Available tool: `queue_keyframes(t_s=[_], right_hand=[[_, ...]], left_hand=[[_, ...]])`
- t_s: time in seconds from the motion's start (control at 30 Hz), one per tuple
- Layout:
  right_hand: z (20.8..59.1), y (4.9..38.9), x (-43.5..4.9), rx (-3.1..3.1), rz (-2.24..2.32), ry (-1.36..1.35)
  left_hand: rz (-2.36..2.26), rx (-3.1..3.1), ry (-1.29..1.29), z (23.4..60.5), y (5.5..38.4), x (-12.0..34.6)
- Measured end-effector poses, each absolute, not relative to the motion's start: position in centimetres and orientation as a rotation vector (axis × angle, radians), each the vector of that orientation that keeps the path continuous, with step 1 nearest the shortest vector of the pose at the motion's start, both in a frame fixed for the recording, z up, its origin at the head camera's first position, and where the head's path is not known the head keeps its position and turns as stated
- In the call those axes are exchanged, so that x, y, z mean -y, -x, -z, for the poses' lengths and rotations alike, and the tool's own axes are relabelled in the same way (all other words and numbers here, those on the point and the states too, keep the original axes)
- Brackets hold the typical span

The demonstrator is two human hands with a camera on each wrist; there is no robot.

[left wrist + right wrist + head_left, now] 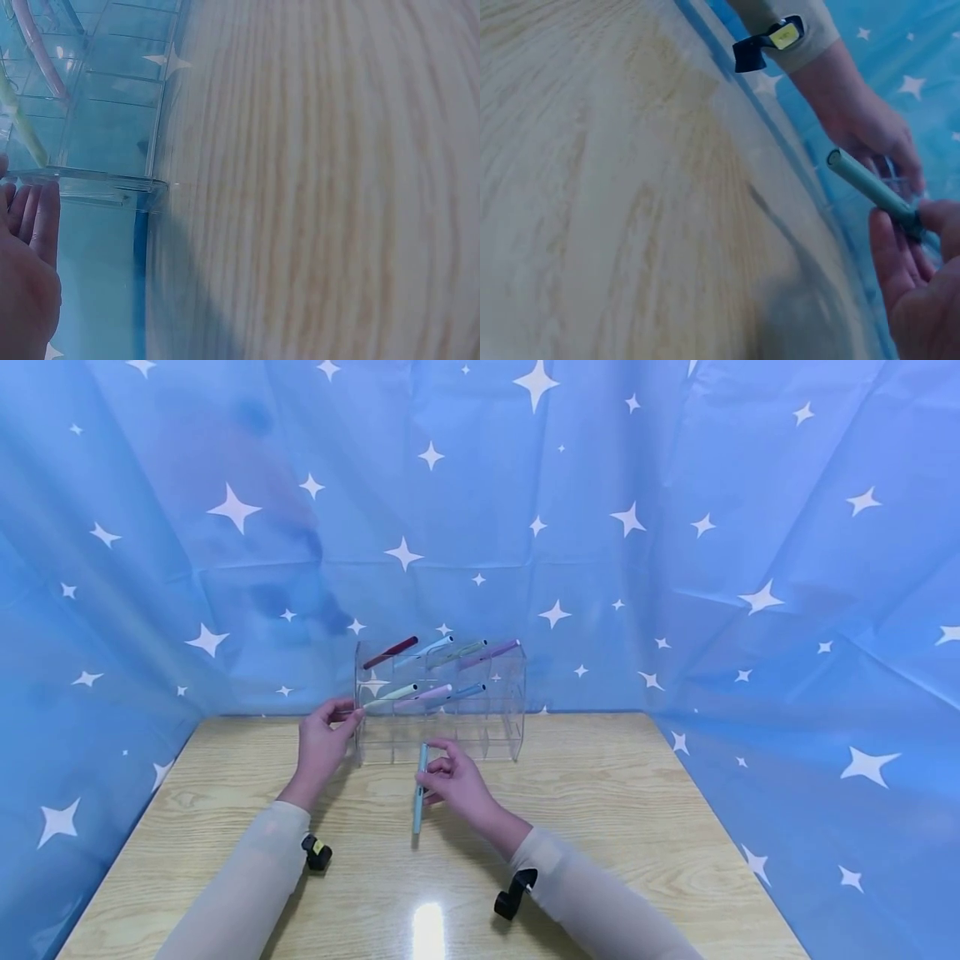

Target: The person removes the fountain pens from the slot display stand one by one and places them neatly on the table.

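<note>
A clear acrylic pen rack (517,702) stands at the back of the table. My left hand (324,745) holds its left side panel, the thumb at the front edge and the fingertips against the outside. Between thumb and fingers, my right hand (459,783) pinches a teal pen (417,814) just in front of the rack. The pen is upright in the head view; its near end (837,159) points away from the palm in the right wrist view. Slanted in the rack's lower row are a pale green pen (393,696), a pink pen (431,694) and a blue pen (469,691).
Higher in the rack lean a dark red pen (392,652), a light blue pen (433,648), a green pen (468,649) and a purple pen (498,650). Behind the wooden table (615,827) hangs a blue star-patterned curtain (600,568), which also covers both sides.
</note>
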State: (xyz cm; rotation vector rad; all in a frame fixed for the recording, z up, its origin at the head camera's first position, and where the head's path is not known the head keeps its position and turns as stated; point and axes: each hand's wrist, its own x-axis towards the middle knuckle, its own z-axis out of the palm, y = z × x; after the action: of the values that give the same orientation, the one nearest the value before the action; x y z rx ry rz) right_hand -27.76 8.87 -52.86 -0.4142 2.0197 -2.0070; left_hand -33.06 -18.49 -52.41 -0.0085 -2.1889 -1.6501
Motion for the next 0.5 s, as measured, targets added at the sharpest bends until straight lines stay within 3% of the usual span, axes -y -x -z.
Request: queue_keyframes(t_s=[0.5], right_hand=[[54.5,27.4,-6.1,-1.963,1.959,0.384]], left_hand=[[1.626,2.188,0.025,52.4,33.0,18.6]])
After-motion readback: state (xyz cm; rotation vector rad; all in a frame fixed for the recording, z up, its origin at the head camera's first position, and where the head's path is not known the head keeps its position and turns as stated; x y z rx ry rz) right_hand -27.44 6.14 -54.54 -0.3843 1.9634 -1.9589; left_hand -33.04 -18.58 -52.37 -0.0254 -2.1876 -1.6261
